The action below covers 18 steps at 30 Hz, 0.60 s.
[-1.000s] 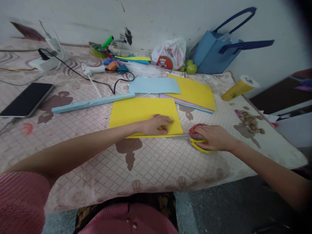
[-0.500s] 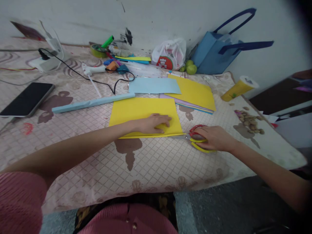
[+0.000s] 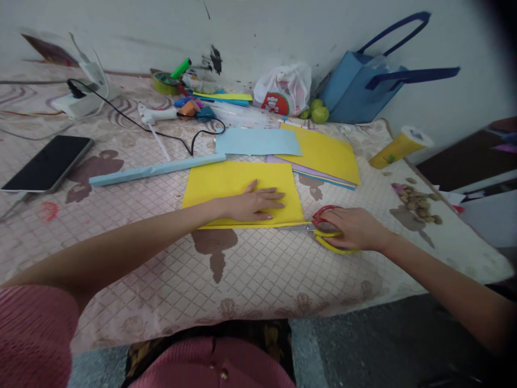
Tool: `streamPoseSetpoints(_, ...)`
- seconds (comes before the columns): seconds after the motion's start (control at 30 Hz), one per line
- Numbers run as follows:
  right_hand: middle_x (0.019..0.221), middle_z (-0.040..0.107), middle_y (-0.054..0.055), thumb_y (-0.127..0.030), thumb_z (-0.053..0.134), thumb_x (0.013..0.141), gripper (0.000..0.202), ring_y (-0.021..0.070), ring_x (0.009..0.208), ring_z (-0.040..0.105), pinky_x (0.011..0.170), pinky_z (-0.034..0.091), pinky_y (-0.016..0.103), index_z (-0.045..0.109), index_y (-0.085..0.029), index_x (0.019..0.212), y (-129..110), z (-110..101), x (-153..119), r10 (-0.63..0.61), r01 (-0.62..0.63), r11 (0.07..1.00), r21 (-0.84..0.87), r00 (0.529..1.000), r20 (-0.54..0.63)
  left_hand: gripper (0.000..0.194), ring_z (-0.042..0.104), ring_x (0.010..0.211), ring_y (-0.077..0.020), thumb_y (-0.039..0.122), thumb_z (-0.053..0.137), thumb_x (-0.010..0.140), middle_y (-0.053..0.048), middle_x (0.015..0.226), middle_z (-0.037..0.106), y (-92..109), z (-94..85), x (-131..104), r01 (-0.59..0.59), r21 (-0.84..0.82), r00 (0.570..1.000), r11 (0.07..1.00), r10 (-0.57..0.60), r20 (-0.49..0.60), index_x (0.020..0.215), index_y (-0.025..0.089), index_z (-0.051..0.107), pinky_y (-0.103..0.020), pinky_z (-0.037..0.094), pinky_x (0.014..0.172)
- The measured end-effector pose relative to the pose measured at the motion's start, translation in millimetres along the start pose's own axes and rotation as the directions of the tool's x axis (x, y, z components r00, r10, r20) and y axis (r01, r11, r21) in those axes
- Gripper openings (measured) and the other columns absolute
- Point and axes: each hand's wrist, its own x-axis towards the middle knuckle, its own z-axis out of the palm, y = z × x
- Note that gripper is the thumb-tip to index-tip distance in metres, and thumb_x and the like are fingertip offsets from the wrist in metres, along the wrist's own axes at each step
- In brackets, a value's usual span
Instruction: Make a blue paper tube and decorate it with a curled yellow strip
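Observation:
A yellow sheet of paper (image 3: pixel 238 180) lies on the table in front of me, with a narrow fold along its near edge. Flat on it rests my left hand (image 3: pixel 256 206), fingers spread. My right hand (image 3: pixel 355 228) grips a pair of scissors (image 3: pixel 323 230) with red and yellow handles. Their blades lie along the paper's near edge at its right corner, partly hidden by the paper. Beyond the sheet are a light blue paper piece (image 3: pixel 258 141) and a long folded blue paper strip (image 3: pixel 157 169).
More coloured sheets (image 3: pixel 327 153) lie behind to the right. A phone (image 3: pixel 47 163) and a glue gun (image 3: pixel 157 114) with a black cable are at the left. A blue bag (image 3: pixel 355 89), a plastic bag (image 3: pixel 285 91), a yellow roll (image 3: pixel 399 148) and peanuts (image 3: pixel 416 203) stand farther off.
My left hand's fingers have spread out and flattened on the yellow paper. My right hand keeps the scissors at the same corner. The whole view has shifted slightly.

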Motion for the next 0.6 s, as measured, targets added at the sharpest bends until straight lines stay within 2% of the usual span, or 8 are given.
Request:
streamPoseSetpoints(0.33,0.097,0.067,0.009,-0.041,0.052,0.08,0.03,0.0234,0.083,0.063,0.064,0.047,0.033,0.055,-0.018,0.099,0.8,2.0,-1.1,0.001,-0.002,1.0,-0.018,1.0,-0.011,0.046,0.012,0.139,-0.0235,0.037,0.039,0.091,-0.005,0.15,0.021,-0.3,-0.6,0.2,0.005,0.021,1.0,1.0,-0.005,0.02,0.136,0.029,0.036,-0.057,-0.006,0.105)
streamPoseSetpoints(0.6,0.101,0.065,0.01,-0.041,0.052,0.079,0.031,0.0225,0.089,0.062,0.07,0.048,0.032,0.053,-0.017,0.1,-2.5,-2.4,4.1,-0.021,0.021,1.0,-0.001,0.999,-0.04,0.046,0.013,0.139,-0.0237,0.035,0.039,0.091,-0.005,0.15,0.021,-0.2,-0.5,0.3,0.005,0.024,1.0,1.0,-0.005,0.018,0.136,0.028,0.036,-0.057,-0.006,0.106)
